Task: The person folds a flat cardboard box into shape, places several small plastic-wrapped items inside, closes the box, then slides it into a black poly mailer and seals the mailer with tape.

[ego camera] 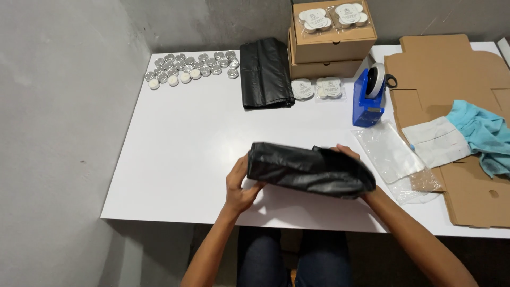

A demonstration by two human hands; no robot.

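While a folded black plastic bag (311,171) is being held just above the near part of the white table (175,154), its left end is being gripped by the left hand (240,186), with the fingers curled beneath the fold. The right end is being clasped by the right hand (348,157), much of which is being hidden by the plastic, though its fingers are seen closed over the far edge. The bag is being judged light, thin, soft and rather slippery; it is sagging between the hands, so a pinch at the folded corners is being judged the surest hold. Farther back, a stack of black bags (265,73), rows of small round tins (191,66), two cardboard boxes (330,40) and a blue tape dispenser (370,95) are lying untouched.
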